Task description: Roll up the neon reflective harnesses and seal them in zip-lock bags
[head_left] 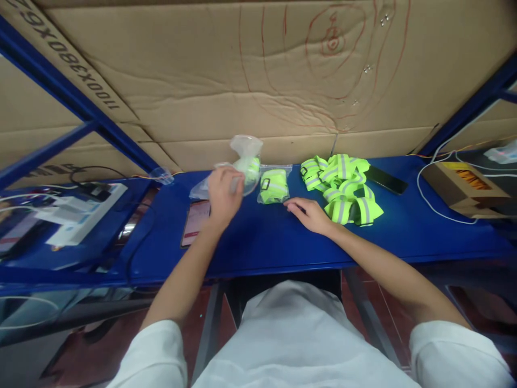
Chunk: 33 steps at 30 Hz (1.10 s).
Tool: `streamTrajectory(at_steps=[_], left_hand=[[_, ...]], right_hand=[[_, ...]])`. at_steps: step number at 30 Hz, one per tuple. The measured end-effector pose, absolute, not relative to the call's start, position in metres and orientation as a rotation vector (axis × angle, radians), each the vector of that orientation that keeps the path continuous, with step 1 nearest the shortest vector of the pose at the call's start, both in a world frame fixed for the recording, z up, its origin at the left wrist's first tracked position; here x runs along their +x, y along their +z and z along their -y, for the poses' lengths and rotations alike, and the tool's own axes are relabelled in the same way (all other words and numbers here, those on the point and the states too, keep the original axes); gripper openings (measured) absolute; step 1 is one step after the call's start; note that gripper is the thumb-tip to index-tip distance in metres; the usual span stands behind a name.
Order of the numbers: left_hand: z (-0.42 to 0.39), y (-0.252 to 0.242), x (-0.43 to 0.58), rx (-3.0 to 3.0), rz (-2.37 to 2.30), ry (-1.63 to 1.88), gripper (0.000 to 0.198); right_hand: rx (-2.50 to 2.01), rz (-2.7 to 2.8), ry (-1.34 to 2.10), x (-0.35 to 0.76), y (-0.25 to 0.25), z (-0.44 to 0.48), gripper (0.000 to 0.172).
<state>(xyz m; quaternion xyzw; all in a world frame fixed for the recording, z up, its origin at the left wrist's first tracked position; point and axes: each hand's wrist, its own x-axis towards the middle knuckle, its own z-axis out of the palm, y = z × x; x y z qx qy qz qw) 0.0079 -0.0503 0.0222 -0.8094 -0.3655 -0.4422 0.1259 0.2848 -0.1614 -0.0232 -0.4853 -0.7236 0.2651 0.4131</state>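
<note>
My left hand (224, 195), a little smeared by motion, is curled around a thin clear plastic bag (200, 188) at the left of the work area. Just beyond its fingers stands another clear bag (246, 145) with a neon-yellow strap bundle (253, 166) in it. My right hand (310, 214) has its fingers drawn together, their tips at the lower right corner of a bagged reflective strap (274, 186). That strap is folded flat, with a black buckle showing. Whether the right fingertips pinch anything is hidden. Loose reflective straps (343, 183), yellow with grey stripes, lie heaped beyond my right hand.
A phone with a lit screen (196, 222) lies by my left forearm; a dark phone (386, 179) is beside the heap. White power strips (86, 213) with cables sit left, a cardboard box (468, 186) right. A cardboard wall (202, 70) closes off the blue table's (258, 248) back.
</note>
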Motion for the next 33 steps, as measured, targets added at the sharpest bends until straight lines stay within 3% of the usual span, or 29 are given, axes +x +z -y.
streamTrajectory(at_steps=[6, 14, 17, 22, 28, 33], left_hand=[[0.090, -0.009, 0.059, -2.678, 0.568, -0.932, 0.017], [0.086, -0.015, 0.045, -2.893, 0.677, -0.674, 0.037], [0.085, -0.013, 0.042, -3.048, 0.598, -0.780, 0.048], [0.075, -0.008, 0.030, -2.764, 1.156, -1.190, 0.061], [0.070, -0.009, 0.023, -2.474, 1.635, -1.058, 0.067], [0.073, -0.005, 0.030, -2.492, 1.633, -1.035, 0.057]], right_hand=[[-1.157, 1.398, 0.848, 0.292, -0.022, 0.149, 0.060], [-1.178, 1.112, 0.953, 0.295, -0.020, 0.143, 0.053], [-1.189, 1.108, 0.959, 0.292, -0.020, 0.145, 0.047], [-1.197, 1.088, 0.877, 0.294, -0.018, 0.146, 0.032], [-1.174, 1.162, 0.814, 0.294, -0.015, 0.148, 0.029], [-1.197, 1.311, 0.690, 0.292, -0.016, 0.152, 0.035]])
